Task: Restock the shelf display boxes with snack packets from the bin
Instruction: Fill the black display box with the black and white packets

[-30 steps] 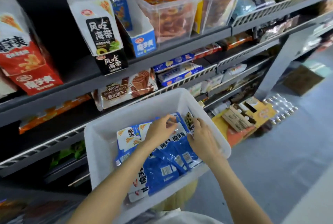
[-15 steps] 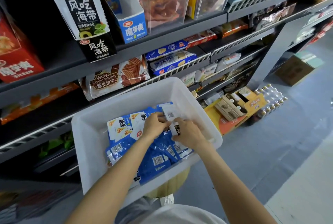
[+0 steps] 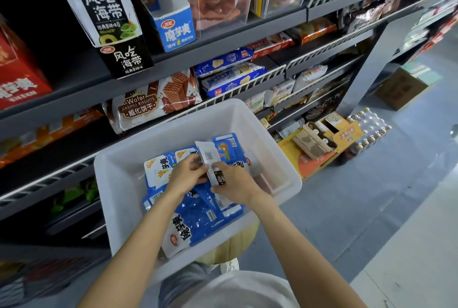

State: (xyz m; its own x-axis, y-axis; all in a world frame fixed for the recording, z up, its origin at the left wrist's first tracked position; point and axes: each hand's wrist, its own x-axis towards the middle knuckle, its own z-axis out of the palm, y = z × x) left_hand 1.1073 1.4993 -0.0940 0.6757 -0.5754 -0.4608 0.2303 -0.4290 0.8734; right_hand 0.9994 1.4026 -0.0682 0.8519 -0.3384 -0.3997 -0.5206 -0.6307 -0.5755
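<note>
While both hands work in the white bin [image 3: 119, 183] at the middle of the frame, the left hand [image 3: 184, 177] and right hand [image 3: 234, 183] pinch one white packet [image 3: 209, 158] above the blue packets [image 3: 198, 223]. It looks light, soft and slippery; the sealed edges seem best to hold. Upper left stands the blue display box [image 3: 177, 29] on dark shelves [image 3: 223, 32]; grey floor lies at right.

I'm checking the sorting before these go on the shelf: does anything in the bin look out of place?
Yes. Among the blue packets in the white bin, one white-and-black packet stands out; both the left hand and the right hand hold it.
</note>
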